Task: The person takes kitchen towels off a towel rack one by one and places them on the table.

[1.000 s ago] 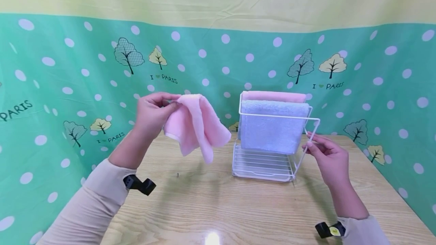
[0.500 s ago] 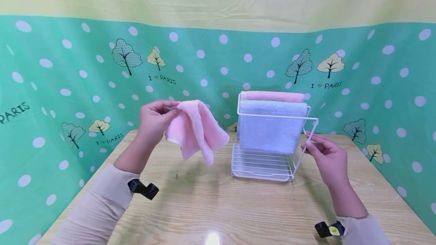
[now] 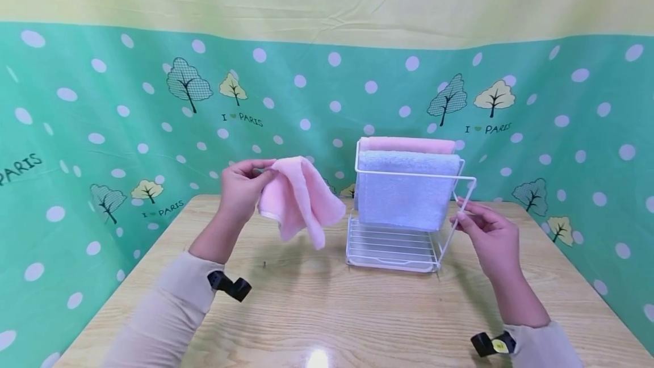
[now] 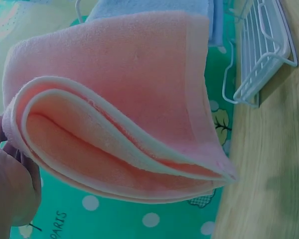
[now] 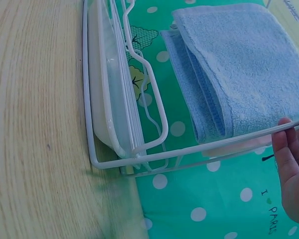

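My left hand (image 3: 242, 191) pinches a folded pink towel (image 3: 302, 200) by its upper corner, and the cloth hangs in the air left of the rack. The left wrist view shows the towel's layers (image 4: 114, 144) doubled into a loop. A white wire rack (image 3: 393, 250) stands on the table with a slatted tray at its base. Over its bars hang a blue towel (image 3: 409, 195) in front and another pink towel (image 3: 409, 143) behind, mostly hidden. My right hand (image 3: 493, 240) pinches the rack's right side wire between thumb and fingers; in the right wrist view the fingertips (image 5: 284, 130) lie on that wire.
The wooden table (image 3: 332, 311) spreads below both hands. A green and yellow patterned curtain (image 3: 286, 84) hangs behind it and at both sides. A tiny dark speck (image 3: 264, 264) lies on the table left of the rack.
My left hand has moved right and slightly down with the pink towel, bringing it closer to the rack. My right hand has kept its hold on the wire.
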`<state>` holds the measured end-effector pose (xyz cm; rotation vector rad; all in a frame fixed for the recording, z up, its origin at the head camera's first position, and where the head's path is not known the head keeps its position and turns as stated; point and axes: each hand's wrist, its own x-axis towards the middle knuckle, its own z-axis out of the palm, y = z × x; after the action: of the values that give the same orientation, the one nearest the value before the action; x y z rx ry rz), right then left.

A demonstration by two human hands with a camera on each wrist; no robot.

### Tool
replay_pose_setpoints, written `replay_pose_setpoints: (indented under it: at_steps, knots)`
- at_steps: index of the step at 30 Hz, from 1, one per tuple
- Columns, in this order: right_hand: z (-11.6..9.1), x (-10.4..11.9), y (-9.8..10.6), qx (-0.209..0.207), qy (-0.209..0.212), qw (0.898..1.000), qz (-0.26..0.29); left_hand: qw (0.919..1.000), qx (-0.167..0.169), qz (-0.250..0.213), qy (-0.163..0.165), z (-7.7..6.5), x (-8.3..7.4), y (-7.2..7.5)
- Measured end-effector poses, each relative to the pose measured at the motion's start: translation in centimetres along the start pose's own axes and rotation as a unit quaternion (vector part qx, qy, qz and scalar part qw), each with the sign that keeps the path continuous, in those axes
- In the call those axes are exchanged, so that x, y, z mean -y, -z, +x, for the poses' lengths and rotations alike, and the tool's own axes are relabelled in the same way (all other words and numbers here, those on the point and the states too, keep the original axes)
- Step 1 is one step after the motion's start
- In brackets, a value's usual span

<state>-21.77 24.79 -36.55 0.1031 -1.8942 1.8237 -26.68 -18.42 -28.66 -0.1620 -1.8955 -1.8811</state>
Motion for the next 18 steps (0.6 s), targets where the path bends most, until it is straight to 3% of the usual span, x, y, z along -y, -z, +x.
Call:
replay_pose_setpoints:
  at_steps: [10, 18]
  knots:
    - [0.1, 0.0, 0.0, 0.003, -0.002, 1.0, 0.005, 0.9988, -0.02, -0.042, 0.014, 0.3, 2.6, -1.4]
    - [0.1, 0.2, 0.1, 0.005, -0.01, 1.0, -0.018, 0.9967, -0.035, -0.057, 0.045, 0.6, 4.2, -2.3]
